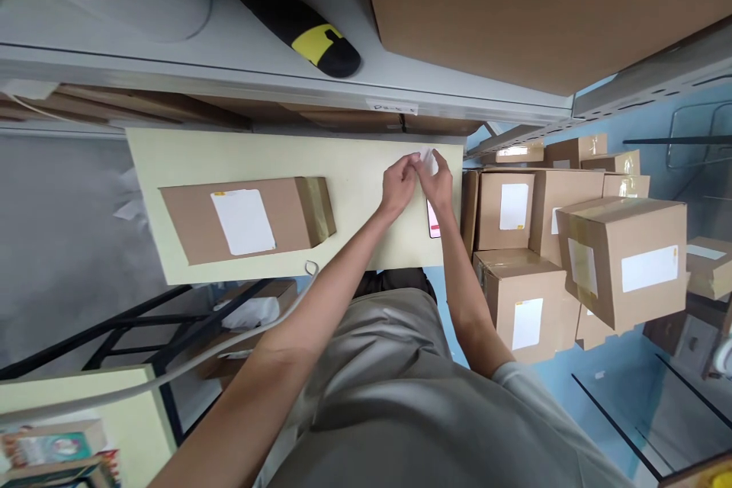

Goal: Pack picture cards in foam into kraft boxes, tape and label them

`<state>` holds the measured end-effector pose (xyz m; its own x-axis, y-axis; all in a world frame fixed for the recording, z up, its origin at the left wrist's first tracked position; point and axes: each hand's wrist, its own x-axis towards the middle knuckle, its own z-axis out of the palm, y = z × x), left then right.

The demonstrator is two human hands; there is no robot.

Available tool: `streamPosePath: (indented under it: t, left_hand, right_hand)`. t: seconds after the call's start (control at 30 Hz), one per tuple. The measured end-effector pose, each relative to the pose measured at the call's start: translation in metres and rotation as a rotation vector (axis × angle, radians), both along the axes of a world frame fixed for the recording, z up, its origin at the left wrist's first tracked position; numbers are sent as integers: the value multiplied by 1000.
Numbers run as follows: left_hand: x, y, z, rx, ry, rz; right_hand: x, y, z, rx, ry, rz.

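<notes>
Close together over the far right end of the pale yellow table (366, 244), my left hand (399, 186) and my right hand (437, 184) pinch a small white slip (428, 160) between their fingertips. It looks thin, like paper or a peeled label; its exact kind I cannot make out. Partly behind my right wrist lies a phone (434, 223) with its screen lit. To the left of my hands a taped cardboard box (286, 217) rests on the table, a white label (243, 221) on its top.
Stacked cardboard boxes (549, 213) with white labels stand right of the table. Above the far edge runs a grey shelf (286, 84) bearing a white roll (165, 4), a black-and-yellow tool handle (309, 34) and a large carton (543, 8). A grey cable (229, 343) hangs at lower left.
</notes>
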<state>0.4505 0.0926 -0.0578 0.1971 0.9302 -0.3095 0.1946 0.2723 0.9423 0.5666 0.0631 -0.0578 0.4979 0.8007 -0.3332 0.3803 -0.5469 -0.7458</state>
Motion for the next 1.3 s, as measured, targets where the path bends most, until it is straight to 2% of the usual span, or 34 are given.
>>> streamPosePath:
  t: [0.1,0.17,0.33,0.47,0.53,0.63,0.77,0.93,1.0,1.13,1.3]
  left_hand:
    - [9,0,5,-14,-119,-88]
    - [12,3,2,-27,-100,-150]
    - [15,19,-22,103,233,-412]
    - [20,27,-44,139,365,-656]
    - [24,28,-52,129,418,-738]
    - [30,27,-57,145,477,-796]
    - [33,28,-49,142,508,-790]
    - [38,32,-25,219,859,-1078]
    - [42,31,-18,237,936,-1136]
    - [50,30,-9,219,973,-1156]
    - [58,33,-7,160,1022,-1204]
  right_hand:
    - [13,3,7,52,-39,-50]
    - [27,4,9,81,-89,-75]
    - [64,7,6,18,-195,-119]
    - [85,6,-7,-4,-199,-195]
    - [91,4,-15,12,-164,-231]
    - [95,0,-25,-3,-141,-234]
    - [91,0,-27,3,-178,-279]
    - [84,-1,-17,-26,-247,-300]
    - [83,-3,-14,-31,-279,-313]
    - [85,-6,-11,-11,-341,-322]
    - [87,-11,-15,5,-367,-290]
